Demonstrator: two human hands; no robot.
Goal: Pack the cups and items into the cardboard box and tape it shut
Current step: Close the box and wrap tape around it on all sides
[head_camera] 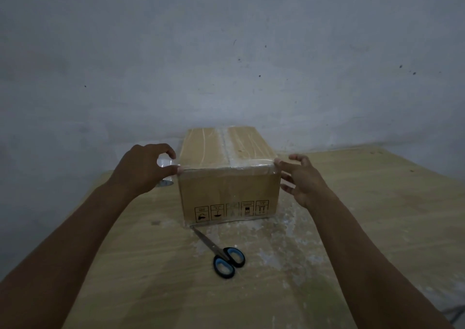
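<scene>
Cardboard box (229,190), closed, stiff, probably light, sits on the wooden table (352,228), best gripped by its sides; left hand (141,170) clutches a clear tape roll (164,163) at its corner, right hand (304,180) presses with spread fingers.

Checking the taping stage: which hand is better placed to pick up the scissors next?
Probably right. The right hand is open, fingertips only touching the cardboard box, while the left hand grips the tape roll. The scissors lie in front, handles nearest.
</scene>
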